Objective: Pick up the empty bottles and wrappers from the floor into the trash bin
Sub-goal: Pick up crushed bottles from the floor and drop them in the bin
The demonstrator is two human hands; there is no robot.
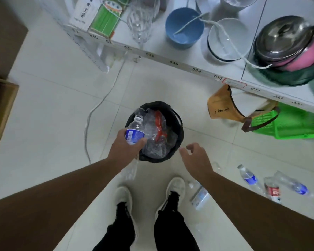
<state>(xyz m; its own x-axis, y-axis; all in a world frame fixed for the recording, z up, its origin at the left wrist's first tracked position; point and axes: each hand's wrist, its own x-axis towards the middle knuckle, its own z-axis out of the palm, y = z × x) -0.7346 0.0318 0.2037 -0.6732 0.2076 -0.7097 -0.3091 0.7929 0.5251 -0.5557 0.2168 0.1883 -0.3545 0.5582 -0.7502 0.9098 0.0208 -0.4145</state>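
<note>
A black trash bin stands on the floor just ahead of my feet, holding crumpled clear bottles and a red wrapper. My left hand is shut on a clear bottle with a blue label, held over the bin's near left rim. Another clear bottle hangs below that hand. My right hand hovers open beside the bin's right edge, holding nothing. On the floor to my right lie more bottles: one by my right shoe, two blue-labelled and a red-labelled one.
A white shelf with bowls, a glass and a pot runs across the top. Below it sit a brown paper bag and a green basket. A white cable trails on the floor at left. Cardboard boxes stand far left.
</note>
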